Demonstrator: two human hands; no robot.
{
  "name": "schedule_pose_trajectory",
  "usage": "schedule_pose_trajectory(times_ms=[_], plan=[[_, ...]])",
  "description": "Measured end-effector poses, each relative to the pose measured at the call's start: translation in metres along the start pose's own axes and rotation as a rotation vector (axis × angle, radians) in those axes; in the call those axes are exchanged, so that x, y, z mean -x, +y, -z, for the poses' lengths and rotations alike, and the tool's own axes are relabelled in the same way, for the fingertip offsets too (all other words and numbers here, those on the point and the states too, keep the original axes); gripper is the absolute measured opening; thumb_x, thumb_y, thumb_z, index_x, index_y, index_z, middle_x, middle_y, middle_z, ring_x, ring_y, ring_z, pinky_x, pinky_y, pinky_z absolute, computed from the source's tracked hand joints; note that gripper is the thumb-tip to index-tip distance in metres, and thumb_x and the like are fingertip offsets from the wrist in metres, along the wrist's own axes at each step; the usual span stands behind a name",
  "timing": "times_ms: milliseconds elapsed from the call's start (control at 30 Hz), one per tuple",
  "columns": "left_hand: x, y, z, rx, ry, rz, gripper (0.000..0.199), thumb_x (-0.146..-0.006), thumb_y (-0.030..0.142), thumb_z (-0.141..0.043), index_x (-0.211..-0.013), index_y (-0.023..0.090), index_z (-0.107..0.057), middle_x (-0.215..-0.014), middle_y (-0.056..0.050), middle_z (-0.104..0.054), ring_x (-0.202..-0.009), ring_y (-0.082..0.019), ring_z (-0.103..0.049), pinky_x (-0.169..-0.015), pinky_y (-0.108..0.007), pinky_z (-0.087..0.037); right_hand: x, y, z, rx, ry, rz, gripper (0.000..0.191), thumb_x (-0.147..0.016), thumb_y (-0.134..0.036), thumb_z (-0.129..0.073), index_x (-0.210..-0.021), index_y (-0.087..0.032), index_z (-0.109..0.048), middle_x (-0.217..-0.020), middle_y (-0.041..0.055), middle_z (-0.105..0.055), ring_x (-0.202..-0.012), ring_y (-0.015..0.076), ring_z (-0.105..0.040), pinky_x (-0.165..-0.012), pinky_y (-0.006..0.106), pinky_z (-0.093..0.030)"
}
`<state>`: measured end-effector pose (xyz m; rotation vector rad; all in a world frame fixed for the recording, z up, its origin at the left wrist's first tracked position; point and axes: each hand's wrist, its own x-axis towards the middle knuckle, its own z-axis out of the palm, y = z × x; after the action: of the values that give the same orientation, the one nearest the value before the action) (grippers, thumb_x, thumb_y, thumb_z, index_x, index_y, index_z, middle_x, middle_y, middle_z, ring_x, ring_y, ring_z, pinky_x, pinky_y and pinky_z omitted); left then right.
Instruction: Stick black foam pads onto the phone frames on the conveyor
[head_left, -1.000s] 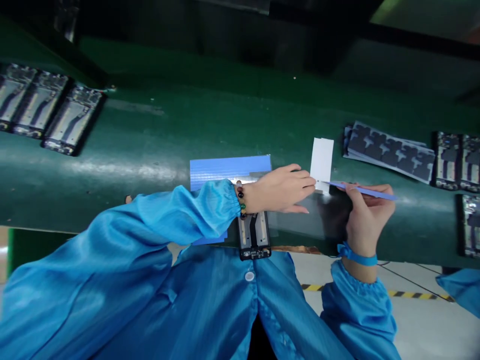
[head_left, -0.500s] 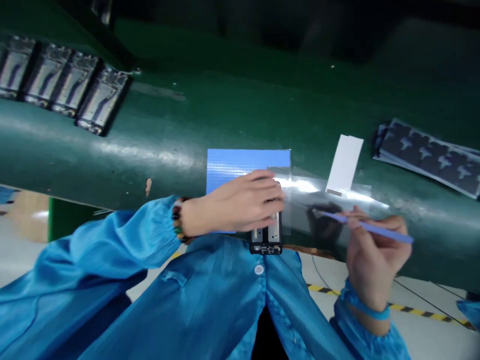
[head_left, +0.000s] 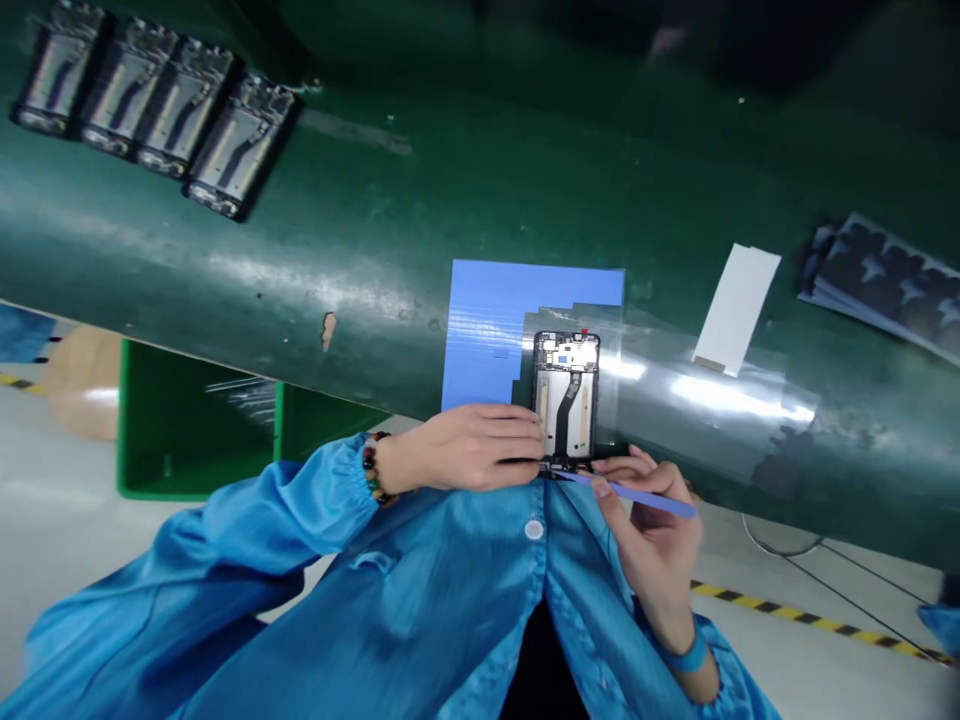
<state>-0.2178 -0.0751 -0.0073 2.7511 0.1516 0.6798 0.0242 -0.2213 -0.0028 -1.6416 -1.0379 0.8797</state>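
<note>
An opened phone, its circuit board and black ribbon cable exposed, lies near the table's front edge with its board end away from me. My left hand steadies its lower left side, fingers close together against the frame; the fingertips are partly hidden. In my right hand is a pair of slim purple tweezers, pinched between thumb and fingers. Their tip points left and meets the phone's bottom end, where the exact contact is too small to make out. Under the phone is a blue sheet with a stepped cutout.
Several opened phones lie in a row at the upper left. A white strip and a stack of dark printed sheets lie to the right. Clear film covers part of the table. A green bin stands below the left edge.
My right hand has brought the tweezers left from over the film to the phone's bottom end. My left hand has drawn back from over the phone to its lower left side, uncovering the board.
</note>
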Motion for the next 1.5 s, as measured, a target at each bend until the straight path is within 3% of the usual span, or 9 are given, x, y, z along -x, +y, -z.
schedule_pose_trajectory(times_ms=[300,433,600,700,833,1033,1133,1333,1500], plan=[[0.001,0.002,-0.003,-0.061,-0.010,-0.039,0.012,-0.107,0.020,-0.076,-0.101,0.026,-0.085,-0.114,0.000,-0.087,-0.110,-0.016,-0.082,-0.118,-0.036,-0.066,0.005,0.005,-0.007,-0.009,0.010,0.012,0.029,-0.090,-0.031,-0.092,-0.087,-0.025,-0.063,-0.086,-0.0030,-0.078,-0.093,0.0234,-0.083,-0.130,0.061,-0.043],[0.001,0.003,-0.004,-0.085,-0.007,-0.061,0.012,-0.106,0.021,-0.076,-0.100,0.026,-0.084,-0.110,0.001,-0.087,-0.108,-0.015,-0.082,-0.114,-0.035,-0.067,-0.003,0.007,0.003,-0.055,-0.007,0.021,0.031,-0.090,-0.028,-0.092,-0.088,-0.026,-0.061,-0.088,-0.0023,-0.081,-0.094,0.0232,-0.084,-0.131,0.064,-0.042],[-0.003,-0.001,0.004,-0.097,-0.027,-0.066,0.008,-0.105,0.019,-0.077,-0.102,0.022,-0.084,-0.112,-0.002,-0.087,-0.109,-0.017,-0.081,-0.120,-0.038,-0.065,-0.044,0.017,0.032,-0.146,0.337,0.088,0.036,-0.086,-0.028,-0.096,-0.093,-0.025,-0.061,-0.086,-0.0031,-0.081,-0.101,0.0242,-0.087,-0.135,0.063,-0.043],[-0.009,-0.004,0.011,-0.026,-0.055,-0.044,0.013,-0.107,0.030,-0.076,-0.108,0.020,-0.084,-0.119,-0.006,-0.086,-0.116,-0.020,-0.081,-0.124,-0.041,-0.063,-0.058,0.017,0.034,-0.171,0.342,0.033,0.037,-0.086,-0.032,-0.097,-0.095,-0.025,-0.062,-0.093,-0.0007,-0.083,-0.106,0.0247,-0.087,-0.138,0.063,-0.040],[-0.045,-0.006,0.007,0.076,-0.045,-0.042,0.036,-0.112,0.051,-0.069,-0.116,0.019,-0.083,-0.132,-0.009,-0.084,-0.125,-0.023,-0.078,-0.126,-0.040,-0.059,-0.063,0.016,0.048,-0.249,0.335,0.017,0.039,-0.086,-0.037,-0.097,-0.100,-0.027,-0.062,-0.099,-0.0015,-0.085,-0.102,0.0248,-0.087,-0.135,0.066,-0.045],[-0.150,-0.006,-0.036,0.047,-0.283,-0.185,0.041,-0.112,0.054,-0.069,-0.127,0.017,-0.078,-0.145,-0.014,-0.076,-0.135,-0.027,-0.072,-0.120,-0.039,-0.052,-0.079,0.056,0.153,-0.131,0.765,0.102,0.044,-0.065,-0.038,-0.108,-0.079,-0.030,-0.066,-0.072,-0.0052,-0.066,-0.082,0.0254,-0.080,-0.121,0.052,-0.061],[-0.184,-0.007,-0.061,0.037,-0.339,-0.206,0.051,-0.110,0.060,-0.070,-0.136,0.017,-0.075,-0.145,-0.015,-0.074,-0.135,-0.030,-0.070,-0.112,-0.040,-0.051,-0.077,0.074,0.186,-0.119,0.810,0.034,0.046,-0.059,-0.037,-0.107,-0.075,-0.030,-0.064,-0.072,-0.0023,-0.065,-0.082,0.0284,-0.079,-0.112,0.054,-0.064],[-0.196,-0.006,-0.081,0.006,-0.340,-0.166,0.068,-0.107,0.075,-0.065,-0.140,0.016,-0.073,-0.146,-0.016,-0.073,-0.132,-0.033,-0.067,-0.108,-0.043,-0.048,-0.077,0.074,0.180,-0.140,0.700,-0.067,0.051,-0.056,-0.036,-0.108,-0.079,-0.031,-0.063,-0.082,0.0023,-0.076,-0.087,0.0295,-0.081,-0.115,0.055,-0.059],[-0.195,-0.003,-0.082,0.068,-0.329,-0.152,0.072,-0.107,0.078,-0.061,-0.140,0.015,-0.073,-0.145,-0.017,-0.074,-0.133,-0.032,-0.068,-0.114,-0.045,-0.048,-0.096,0.069,0.186,-0.260,0.729,0.002,0.045,-0.067,-0.035,-0.100,-0.072,-0.031,-0.055,-0.069,-0.0064,-0.061,-0.074,0.0223,-0.074,-0.109,0.048,-0.062]])
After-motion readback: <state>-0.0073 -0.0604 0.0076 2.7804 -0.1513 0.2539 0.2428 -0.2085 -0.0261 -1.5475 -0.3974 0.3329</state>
